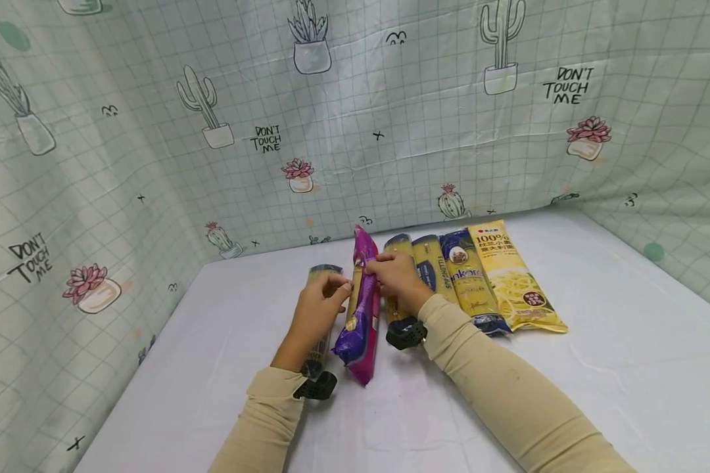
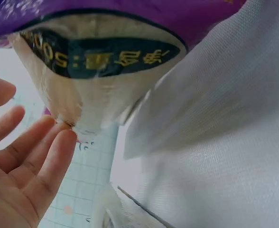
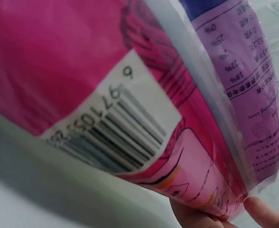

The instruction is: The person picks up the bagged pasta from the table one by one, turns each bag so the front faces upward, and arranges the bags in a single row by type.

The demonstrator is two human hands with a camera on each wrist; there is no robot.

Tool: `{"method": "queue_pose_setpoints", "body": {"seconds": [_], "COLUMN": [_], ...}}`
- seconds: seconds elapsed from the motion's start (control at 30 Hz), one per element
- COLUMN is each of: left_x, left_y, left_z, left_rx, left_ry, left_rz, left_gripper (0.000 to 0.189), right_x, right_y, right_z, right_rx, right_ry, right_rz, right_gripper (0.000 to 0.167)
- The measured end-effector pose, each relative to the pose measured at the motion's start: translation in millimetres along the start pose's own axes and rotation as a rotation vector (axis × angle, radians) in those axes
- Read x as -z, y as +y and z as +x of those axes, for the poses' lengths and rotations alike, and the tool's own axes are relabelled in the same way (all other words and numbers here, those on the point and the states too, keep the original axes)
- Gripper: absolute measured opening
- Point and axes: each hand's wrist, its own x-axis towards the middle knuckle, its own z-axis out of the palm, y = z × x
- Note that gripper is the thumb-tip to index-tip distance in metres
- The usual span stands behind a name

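A purple-and-pink noodle packet stands on its long edge, tilted, between the two hands. My right hand pinches its upper part. The right wrist view shows the packet's pink back with a barcode, its seam, and fingertips at the far end. My left hand is at the packet's left side. In the left wrist view its fingers are loosely extended, with the tips right at the packet's clear window. Beneath the left hand lies a dark-ended pasta packet, partly hidden by the hand and wrist.
On the right lie two more yellow-and-blue spaghetti packets, a blue-ended pasta packet and a yellow noodle packet, side by side. A patterned curtain encloses the white table at the back and sides.
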Motion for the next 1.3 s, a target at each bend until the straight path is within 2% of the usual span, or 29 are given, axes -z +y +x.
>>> {"method": "queue_pose_setpoints", "body": {"seconds": [0.2,0.47,0.7,0.97,1.13,1.3], "left_x": [-0.4,0.0,-0.3,-2.4,-3.4,-3.3], "left_y": [-3.3,-0.1,-4.2,-5.1,-3.2,-1.0], "left_z": [2.3,-0.9,-1.0,0.7,-0.4,-1.9], "left_rx": [0.07,0.217,0.247,0.313,0.332,0.34], "left_ry": [-0.045,-0.21,-0.287,-0.381,-0.392,-0.403], "left_rz": [-0.112,-0.174,-0.218,-0.322,-0.356,-0.365], "left_gripper": [0.032,0.047,0.048,0.051,0.051,0.057], "right_x": [6,13,12,9,8,9], "right_y": [-7,-16,-18,-23,-24,-29], "right_z": [-1.1,-3.3,-4.4,-6.8,-6.9,-8.6], "right_rx": [-0.008,0.021,0.03,0.034,0.015,0.013], "right_ry": [-0.005,-0.03,-0.045,-0.032,-0.03,-0.024], "right_rz": [0.062,0.115,0.135,0.149,0.15,0.212], "right_gripper": [0.051,0.05,0.044,0.044,0.042,0.037]}}
